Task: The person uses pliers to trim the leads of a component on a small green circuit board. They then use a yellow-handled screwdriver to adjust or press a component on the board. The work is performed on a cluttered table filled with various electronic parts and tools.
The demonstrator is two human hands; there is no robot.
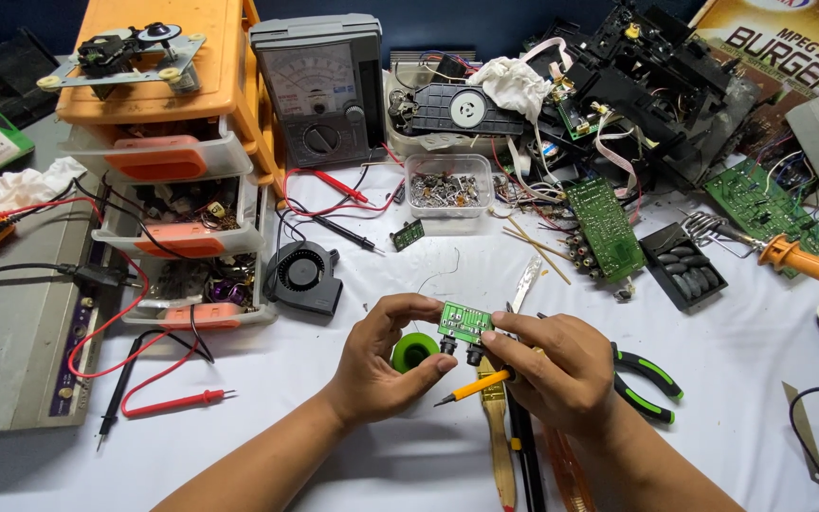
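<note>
Small green circuit board (464, 322) pinched between left hand (386, 365) and right hand (552, 365) fingertips; yellow-handled screwdriver (474, 387) tucked in right; cluttered white cloth table (381, 446)

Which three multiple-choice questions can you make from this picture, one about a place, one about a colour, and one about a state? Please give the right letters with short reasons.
1. Where is the black fan?
A. On the orange drawer box
B. On the white table, beside the drawers
C. In the clear tub

2. What colour is the small circuit board held in both hands?
A. Green
B. Blue
C. Brown

3. How is the right hand occupied?
A. Empty and flat
B. Holding pliers
C. Holding the board and a yellow screwdriver

Answers: 1 B, the fan lies on the table by the lowest drawers. 2 A, the board between the left hand and the right is green. 3 C, its fingers pinch the board while the screwdriver sticks out beneath them.
</note>
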